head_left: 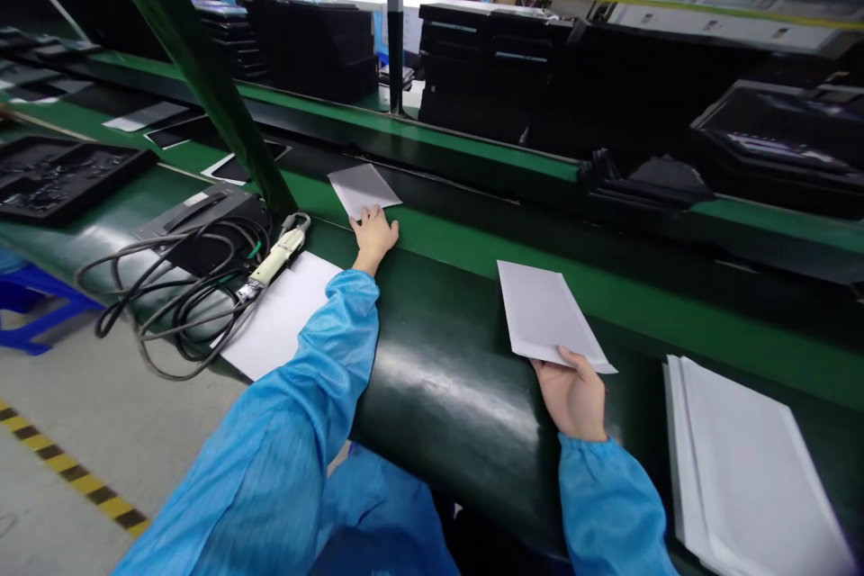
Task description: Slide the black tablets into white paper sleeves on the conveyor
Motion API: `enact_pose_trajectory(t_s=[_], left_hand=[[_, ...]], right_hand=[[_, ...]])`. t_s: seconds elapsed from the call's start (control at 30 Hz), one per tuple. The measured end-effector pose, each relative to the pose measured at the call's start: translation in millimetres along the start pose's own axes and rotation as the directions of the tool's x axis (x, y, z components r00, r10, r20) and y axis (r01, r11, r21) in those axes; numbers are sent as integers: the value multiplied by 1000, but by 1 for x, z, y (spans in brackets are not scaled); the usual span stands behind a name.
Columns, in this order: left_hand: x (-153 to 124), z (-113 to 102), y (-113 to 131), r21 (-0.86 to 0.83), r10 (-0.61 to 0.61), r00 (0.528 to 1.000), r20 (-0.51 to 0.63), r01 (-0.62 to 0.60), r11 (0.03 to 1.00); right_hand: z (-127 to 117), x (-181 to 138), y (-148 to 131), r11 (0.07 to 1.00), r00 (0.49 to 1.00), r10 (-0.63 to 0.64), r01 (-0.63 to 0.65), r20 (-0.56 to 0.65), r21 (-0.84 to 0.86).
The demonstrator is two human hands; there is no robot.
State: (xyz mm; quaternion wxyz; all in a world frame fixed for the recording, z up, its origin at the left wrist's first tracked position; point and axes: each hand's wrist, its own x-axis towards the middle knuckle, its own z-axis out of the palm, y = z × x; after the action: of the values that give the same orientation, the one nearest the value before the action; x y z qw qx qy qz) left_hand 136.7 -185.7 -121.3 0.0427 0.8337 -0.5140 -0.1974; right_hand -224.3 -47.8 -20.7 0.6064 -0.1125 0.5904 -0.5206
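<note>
On our L., a cream tool. Our L. hand, fingers spread apart, touches the nr. edge of a pale-grey rect. sheet on the green belt. Our R. hand clamps a 2nd sheet, thin, plain, whitish, over the dk. bench, thumb on top. Far R.: white stack.
</note>
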Motion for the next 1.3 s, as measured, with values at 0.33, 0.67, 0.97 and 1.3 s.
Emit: enact_pose_trajectory(t_s=[0.33,0.67,0.97,1.3], left_hand=[[-39,-16,74,-6,348,928,-129,-352,936],[-202,-27,171,-136,869,490,74,-858,495],[-220,-1,159,-475,957,279,79,-833,283],[-98,34,129,-824,483,871,89,-208,527]], right_hand=[[-2,0,9,995,998,67,-66,13,-78],[-4,4,7,997,985,82,-80,151,-18],[-11,8,14,996,999,-31,32,17,-88],[-19,12,22,851,936,-336,254,-105,-459]])
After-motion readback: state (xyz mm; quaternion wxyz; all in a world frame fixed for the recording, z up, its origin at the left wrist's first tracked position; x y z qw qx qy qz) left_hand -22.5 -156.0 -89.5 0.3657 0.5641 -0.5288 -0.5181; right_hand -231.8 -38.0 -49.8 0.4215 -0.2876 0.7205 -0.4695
